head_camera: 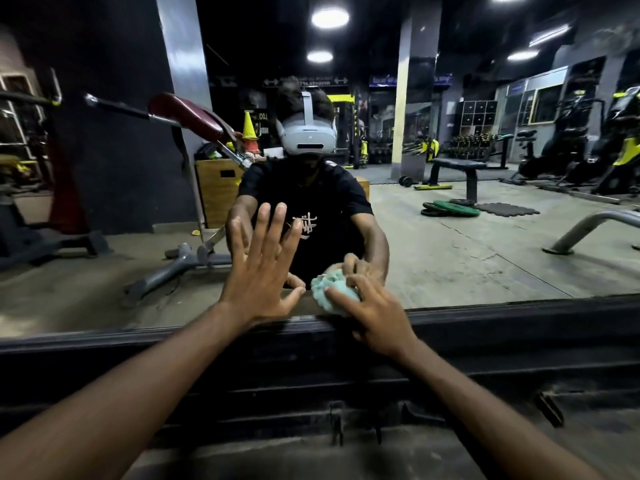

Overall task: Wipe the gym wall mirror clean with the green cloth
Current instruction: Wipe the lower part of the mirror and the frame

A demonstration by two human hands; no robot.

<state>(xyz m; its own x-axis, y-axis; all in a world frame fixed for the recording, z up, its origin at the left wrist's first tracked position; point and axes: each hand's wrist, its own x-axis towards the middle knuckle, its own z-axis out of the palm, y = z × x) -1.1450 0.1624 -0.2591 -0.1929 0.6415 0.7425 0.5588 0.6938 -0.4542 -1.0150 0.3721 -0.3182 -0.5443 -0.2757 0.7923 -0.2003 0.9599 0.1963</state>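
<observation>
Left hand (pixel 258 265) lies flat and spread against the mirror (pixel 467 258), apparently bracing; right hand (pixel 372 311) grips the bunched green cloth (pixel 327 287) against its lower edge.

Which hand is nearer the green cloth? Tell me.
Right. The right hand grips the green cloth; the left hand, fingers spread, lies just left of it.

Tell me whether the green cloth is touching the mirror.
Touching. The head view shows the cloth, gripped by the right hand, meeting its own reflection in the mirror with no gap between them.
</observation>
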